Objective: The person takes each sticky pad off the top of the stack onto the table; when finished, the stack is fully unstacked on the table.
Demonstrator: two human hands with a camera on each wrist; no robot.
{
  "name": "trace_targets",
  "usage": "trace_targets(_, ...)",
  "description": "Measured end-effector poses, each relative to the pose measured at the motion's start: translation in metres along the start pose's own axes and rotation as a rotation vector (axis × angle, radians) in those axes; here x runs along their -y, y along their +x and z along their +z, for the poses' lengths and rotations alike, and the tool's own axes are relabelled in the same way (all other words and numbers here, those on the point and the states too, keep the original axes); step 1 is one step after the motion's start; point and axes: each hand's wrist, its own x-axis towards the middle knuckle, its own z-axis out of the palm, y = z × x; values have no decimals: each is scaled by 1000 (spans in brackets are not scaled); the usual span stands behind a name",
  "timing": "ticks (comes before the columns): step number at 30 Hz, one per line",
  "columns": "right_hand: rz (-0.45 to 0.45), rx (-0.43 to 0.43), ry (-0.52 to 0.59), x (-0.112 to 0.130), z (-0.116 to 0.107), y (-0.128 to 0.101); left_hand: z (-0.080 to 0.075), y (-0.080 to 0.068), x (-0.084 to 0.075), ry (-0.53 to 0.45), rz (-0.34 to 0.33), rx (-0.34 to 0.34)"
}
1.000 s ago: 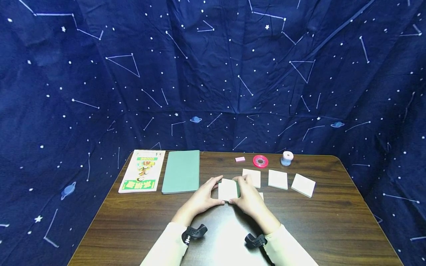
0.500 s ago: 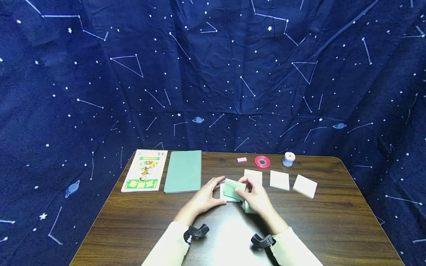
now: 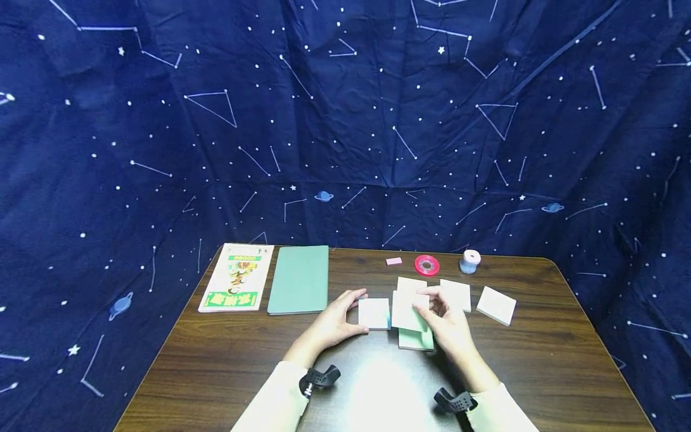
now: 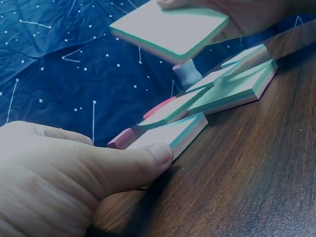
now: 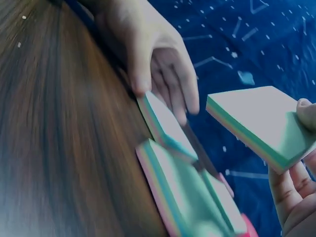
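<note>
Above the dark wooden counter (image 3: pixel 216 360), right hand (image 3: pixel 450 324) fingers pinching a pale green square sticky-note pad (image 3: pixel 408 311) aloft, left hand (image 3: pixel 332 321) fingers clasping a white square pad (image 3: pixel 374 312) lying flat, starry navy cloth backdrop (image 3: pixel 345 120) behind.

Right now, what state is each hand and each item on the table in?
Left hand: holds the edges of a note pad that lies flat on the table.
Right hand: holds a lifted pad tilted in the air.
Pad underneath: flat on the table.
Green notebook: closed, flat.
Picture book: closed, flat.
Red tape roll: lying flat.
</note>
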Motion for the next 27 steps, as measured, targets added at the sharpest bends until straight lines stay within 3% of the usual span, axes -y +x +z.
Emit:
trace_targets(5, 45, -66, 117, -11, -30, -9, 0, 0, 0, -10, 15, -1)
trace_targets(10, 90, -124, 111, -19, -54, -19, 1, 1, 1, -12, 7, -2)
trace_targets(19, 134, -186, 32, -28, -87, -33, 2, 2, 0, 9, -19, 4)
trace_targets(22, 137, -213, -26, -30, -95, -34, 2, 2, 0, 6, -9, 1)
trace_targets(27, 116, -183, -189, -34, -100, -33, 3, 2, 2, -13, 3, -2)
